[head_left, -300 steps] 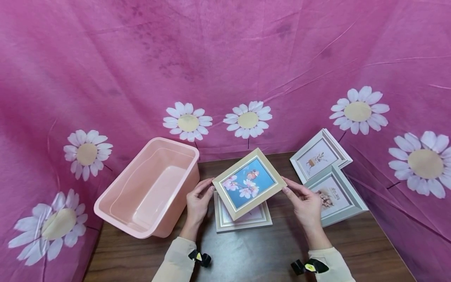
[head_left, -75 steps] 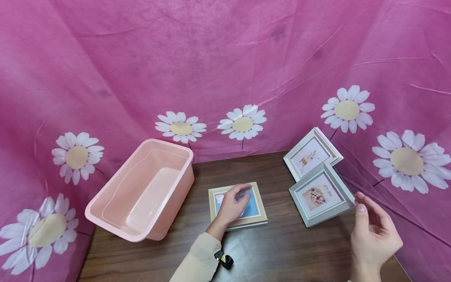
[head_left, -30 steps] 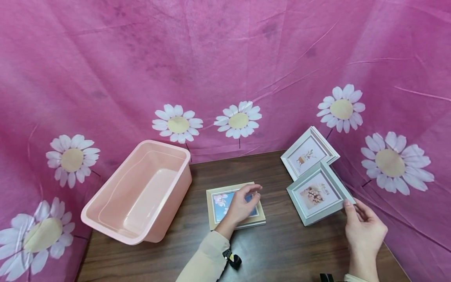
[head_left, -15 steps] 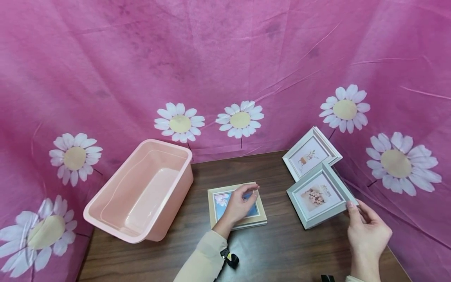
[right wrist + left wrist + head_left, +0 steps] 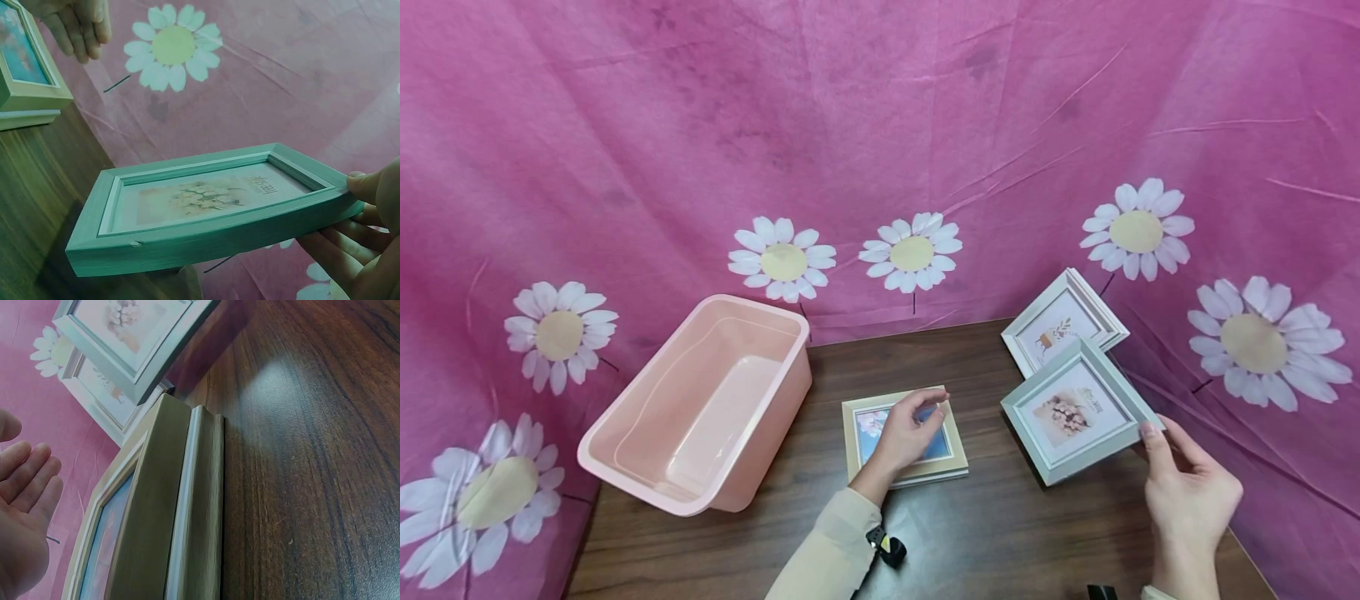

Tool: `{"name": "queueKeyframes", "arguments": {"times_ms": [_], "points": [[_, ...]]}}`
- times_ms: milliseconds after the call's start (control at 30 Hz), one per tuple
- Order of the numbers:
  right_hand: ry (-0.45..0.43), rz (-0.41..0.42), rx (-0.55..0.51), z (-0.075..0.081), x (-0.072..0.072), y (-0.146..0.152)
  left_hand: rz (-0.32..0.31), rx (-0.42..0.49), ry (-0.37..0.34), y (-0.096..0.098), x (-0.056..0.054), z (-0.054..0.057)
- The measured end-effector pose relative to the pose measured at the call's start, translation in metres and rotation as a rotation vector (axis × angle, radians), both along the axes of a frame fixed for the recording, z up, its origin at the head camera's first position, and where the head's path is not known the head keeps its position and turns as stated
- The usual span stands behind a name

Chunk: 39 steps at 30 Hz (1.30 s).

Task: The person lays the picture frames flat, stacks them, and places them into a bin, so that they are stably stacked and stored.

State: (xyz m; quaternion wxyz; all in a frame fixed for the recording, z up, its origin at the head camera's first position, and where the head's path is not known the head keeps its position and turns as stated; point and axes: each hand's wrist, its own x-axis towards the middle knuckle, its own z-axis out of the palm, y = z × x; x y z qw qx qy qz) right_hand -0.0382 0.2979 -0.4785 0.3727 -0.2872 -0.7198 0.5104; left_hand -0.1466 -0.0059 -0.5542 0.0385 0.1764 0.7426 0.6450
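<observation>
Right hand, head view: The right hand (image 5: 1195, 492) pinches the green frame (image 5: 1072, 412) by the corner near 3 o'clock.
Green frame, head view: It looks lifted off the table (image 5: 977, 533), at 3 o'clock from the tan frame (image 5: 868, 423). The white frame (image 5: 1047, 323) is at 12 o'clock from it and partly hidden by it; whether the two touch is hard to tell. Best to lift it up and clear first, so the edges don't scrape.
Left hand, head view: The left hand (image 5: 910, 433) is over the tan frame, fingers a bit bent, thumb apart from them, holding nothing.
Pink tub, head view: The pink tub (image 5: 778, 425) is at 9 o'clock from the tan frame, well away from the green one.
Tan frame, left wrist view: It lies on a bottom frame (image 5: 203, 506), whose edge pokes out. A bump could slide this pile, so the left hand should be gentle here.
Left hand, left wrist view: The fingers are loose, over at 9 o'clock, and pinch nothing. This hand seems free to help.
Right hand, right wrist view: The thumb is on top and the fingers are underneath. One corner is a small hold, so the far end may dip; a firm pinch, or two hands, would be steadier.
</observation>
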Motion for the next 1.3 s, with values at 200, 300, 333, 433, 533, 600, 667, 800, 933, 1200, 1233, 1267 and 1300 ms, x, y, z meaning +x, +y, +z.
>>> {"name": "queueKeyframes", "arguments": {"times_ms": [200, 300, 333, 433, 533, 600, 667, 800, 933, 1200, 1233, 1267, 1300], "points": [[0.051, 0.060, 0.080, 0.006, -0.002, -0.007, 0.012, 0.008, 0.016, 0.000, -0.001, -0.002], [0.068, 0.088, 0.103, 0.009, -0.003, -0.010, 0.014, 0.008, 0.006, -0.001, -0.001, -0.001], [0.073, 0.099, 0.105, 0.010, -0.003, -0.011, 0.014, 0.009, 0.007, -0.001, -0.001, -0.001], [0.093, 0.130, 0.095, 0.012, -0.003, -0.014, 0.015, 0.021, 0.008, -0.002, -0.001, -0.001], [0.109, 0.153, 0.089, 0.014, -0.005, -0.017, 0.017, 0.031, 0.006, -0.002, -0.002, -0.002], [0.116, 0.160, 0.092, 0.016, -0.006, -0.018, 0.018, 0.028, 0.003, -0.003, -0.002, -0.002], [0.129, 0.171, 0.087, 0.017, -0.007, -0.020, 0.018, 0.023, -0.004, -0.004, -0.002, -0.002], [0.160, 0.196, 0.074, 0.020, -0.010, -0.022, 0.024, 0.013, -0.007, -0.004, -0.002, 0.000], [0.174, 0.209, 0.087, 0.023, -0.010, -0.024, 0.037, 0.009, 0.003, -0.004, -0.003, 0.001], [0.197, 0.267, 0.132, 0.033, -0.012, -0.031, 0.025, 0.013, 0.048, -0.005, -0.005, 0.000], [0.200, 0.277, 0.137, 0.034, -0.012, -0.032, 0.024, 0.013, 0.049, -0.005, -0.006, 0.001], [0.205, 0.285, 0.135, 0.035, -0.012, -0.033, 0.024, 0.013, 0.049, -0.005, -0.006, 0.001], [0.210, 0.293, 0.128, 0.036, -0.013, -0.034, 0.023, 0.012, 0.048, -0.005, -0.006, 0.002]]}}
